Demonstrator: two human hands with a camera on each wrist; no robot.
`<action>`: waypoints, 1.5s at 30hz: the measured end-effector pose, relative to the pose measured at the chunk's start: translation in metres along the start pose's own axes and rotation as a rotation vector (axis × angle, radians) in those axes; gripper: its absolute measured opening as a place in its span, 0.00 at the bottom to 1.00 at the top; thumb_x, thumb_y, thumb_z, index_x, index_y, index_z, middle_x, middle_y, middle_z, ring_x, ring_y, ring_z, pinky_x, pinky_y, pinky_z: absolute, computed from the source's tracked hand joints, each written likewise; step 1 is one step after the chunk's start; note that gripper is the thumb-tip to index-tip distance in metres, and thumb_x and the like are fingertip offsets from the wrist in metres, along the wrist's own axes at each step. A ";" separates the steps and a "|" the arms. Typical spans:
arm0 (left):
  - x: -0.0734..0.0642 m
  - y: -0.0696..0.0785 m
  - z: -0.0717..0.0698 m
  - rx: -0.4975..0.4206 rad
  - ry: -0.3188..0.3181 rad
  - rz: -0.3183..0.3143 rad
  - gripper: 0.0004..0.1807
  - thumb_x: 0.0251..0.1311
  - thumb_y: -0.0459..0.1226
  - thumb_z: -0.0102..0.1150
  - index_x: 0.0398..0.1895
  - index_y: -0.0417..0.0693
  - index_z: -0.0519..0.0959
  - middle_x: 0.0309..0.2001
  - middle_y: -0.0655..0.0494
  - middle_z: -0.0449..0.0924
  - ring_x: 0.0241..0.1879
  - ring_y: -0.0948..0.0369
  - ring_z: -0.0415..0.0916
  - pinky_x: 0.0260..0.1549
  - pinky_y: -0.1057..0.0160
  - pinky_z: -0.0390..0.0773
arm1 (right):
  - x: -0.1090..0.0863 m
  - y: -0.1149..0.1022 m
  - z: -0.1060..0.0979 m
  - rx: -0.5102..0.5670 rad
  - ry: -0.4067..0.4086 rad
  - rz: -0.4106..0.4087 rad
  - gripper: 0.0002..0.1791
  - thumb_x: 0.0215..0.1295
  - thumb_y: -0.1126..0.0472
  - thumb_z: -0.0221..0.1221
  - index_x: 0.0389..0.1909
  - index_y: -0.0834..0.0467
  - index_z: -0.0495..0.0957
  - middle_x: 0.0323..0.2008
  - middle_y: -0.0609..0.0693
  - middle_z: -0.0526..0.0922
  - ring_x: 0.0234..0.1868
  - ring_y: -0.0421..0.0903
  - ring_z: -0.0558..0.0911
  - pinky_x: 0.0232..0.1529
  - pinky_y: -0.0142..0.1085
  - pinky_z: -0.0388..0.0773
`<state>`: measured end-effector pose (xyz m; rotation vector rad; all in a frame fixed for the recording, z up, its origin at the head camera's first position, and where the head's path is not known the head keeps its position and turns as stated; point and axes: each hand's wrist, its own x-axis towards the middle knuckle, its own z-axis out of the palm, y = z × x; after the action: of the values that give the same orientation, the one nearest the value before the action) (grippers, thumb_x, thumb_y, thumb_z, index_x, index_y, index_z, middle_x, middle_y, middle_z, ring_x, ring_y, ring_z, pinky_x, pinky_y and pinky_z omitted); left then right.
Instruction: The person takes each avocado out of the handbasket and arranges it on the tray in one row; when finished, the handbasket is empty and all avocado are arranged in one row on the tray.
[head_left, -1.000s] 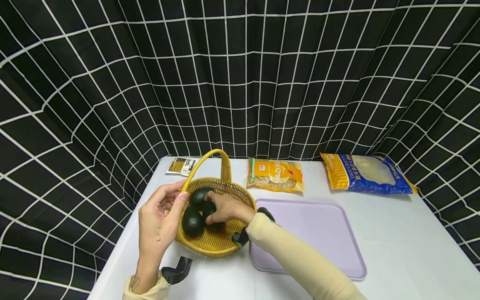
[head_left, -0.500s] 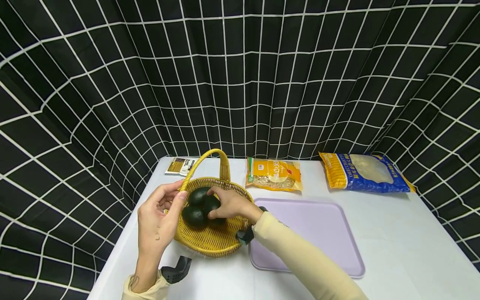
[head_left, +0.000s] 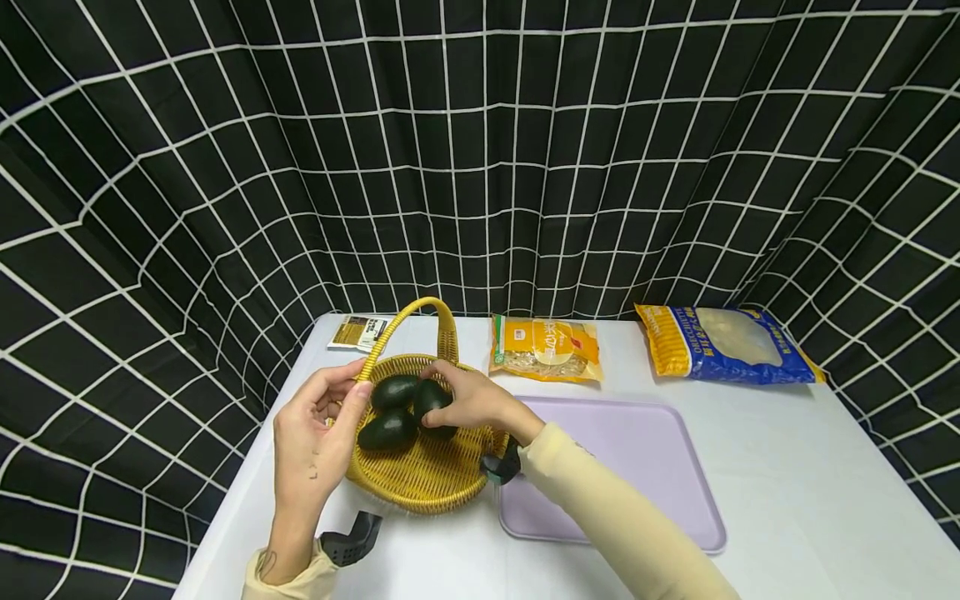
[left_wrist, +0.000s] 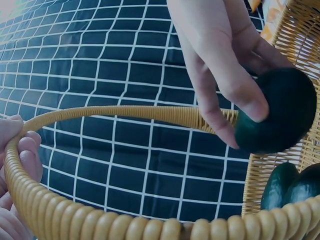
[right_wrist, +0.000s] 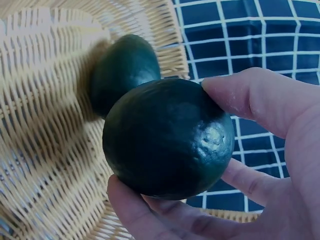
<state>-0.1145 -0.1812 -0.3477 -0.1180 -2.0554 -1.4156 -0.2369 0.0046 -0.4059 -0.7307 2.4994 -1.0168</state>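
"Head view?"
"Right hand (head_left: 480,398) grasps the held avocado (head_left: 431,402) over the basket (head_left: 420,477), second avocado (head_left: 395,392) and third avocado (head_left: 387,431) left of the grip. Left hand (head_left: 318,433) pinches the handle (head_left: 447,342). Apparent step: picking up."
"Left wrist?"
"Thumb and fingers curl round it; lifting would call for a firm hold."
"Right wrist?"
"A rounded end faces the camera; the long axis probably recedes, its far end hidden."

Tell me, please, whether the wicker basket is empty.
Not empty: in the head view, two dark green fruits lie in the wicker basket, and the right hand grips a third.
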 end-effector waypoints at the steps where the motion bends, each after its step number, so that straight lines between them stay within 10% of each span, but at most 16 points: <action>1: 0.000 0.000 0.000 0.000 0.000 -0.002 0.12 0.62 0.29 0.67 0.49 0.42 0.85 0.31 0.52 0.83 0.25 0.62 0.77 0.25 0.76 0.75 | -0.001 0.001 -0.002 0.007 0.003 -0.004 0.35 0.55 0.50 0.71 0.64 0.44 0.70 0.52 0.51 0.82 0.49 0.49 0.80 0.49 0.44 0.77; 27: 0.002 0.001 -0.002 -0.040 -0.006 -0.029 0.12 0.62 0.28 0.67 0.48 0.40 0.85 0.31 0.53 0.82 0.25 0.64 0.77 0.24 0.75 0.77 | -0.047 0.020 -0.054 0.290 0.065 0.038 0.36 0.57 0.52 0.70 0.66 0.40 0.67 0.49 0.59 0.82 0.38 0.50 0.86 0.41 0.46 0.83; 45: 0.001 0.001 0.000 -0.027 -0.012 -0.011 0.12 0.62 0.29 0.67 0.49 0.39 0.85 0.30 0.53 0.81 0.24 0.64 0.76 0.23 0.75 0.75 | -0.096 0.085 -0.077 0.263 0.173 0.178 0.38 0.58 0.51 0.70 0.69 0.46 0.66 0.47 0.61 0.81 0.46 0.54 0.80 0.42 0.42 0.79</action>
<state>-0.1148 -0.1815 -0.3462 -0.1271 -2.0506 -1.4527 -0.2248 0.1541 -0.4030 -0.3488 2.4506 -1.3569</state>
